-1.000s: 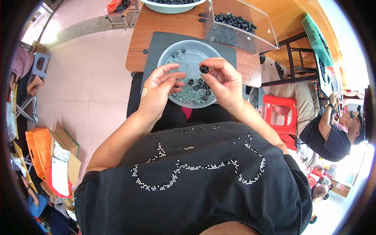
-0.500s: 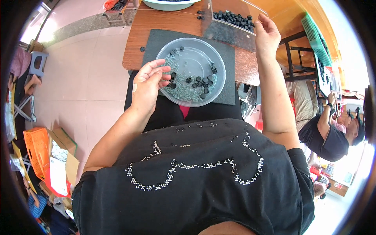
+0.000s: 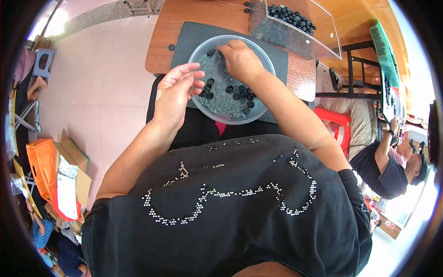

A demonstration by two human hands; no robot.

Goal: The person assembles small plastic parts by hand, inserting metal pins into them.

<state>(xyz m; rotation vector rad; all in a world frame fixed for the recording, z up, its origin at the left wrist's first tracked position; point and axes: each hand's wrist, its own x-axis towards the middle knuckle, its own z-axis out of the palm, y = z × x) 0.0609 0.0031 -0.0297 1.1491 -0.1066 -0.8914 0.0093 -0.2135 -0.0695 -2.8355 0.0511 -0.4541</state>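
A round translucent plastic bowl [image 3: 229, 122] rests on a dark grey mat [image 3: 281, 69]. Inside lie many small thin screw-like metal pieces [image 3: 224, 105] and several round black caps [image 3: 237, 96]. My right hand [image 3: 242, 60] reaches over the bowl's far side with its fingers closed together and pointing down. Whatever its fingertips hold, if anything, is hidden. At the bowl's left rim, my left hand [image 3: 174, 94] is raised with fingers loosely bent and apart; I see nothing in it.
A clear plastic box [image 3: 302, 41] with black caps stands at the table's far right. One loose cap [image 3: 171, 47] lies on the wooden table [image 3: 159, 60] at left. A red stool [image 3: 339, 121] is at right; another person [image 3: 385, 159] sits beyond it.
My right hand has moved from the clear box's edge, left and down to the bowl. My left hand has stayed nearly in place. The table's things appear shifted slightly right.
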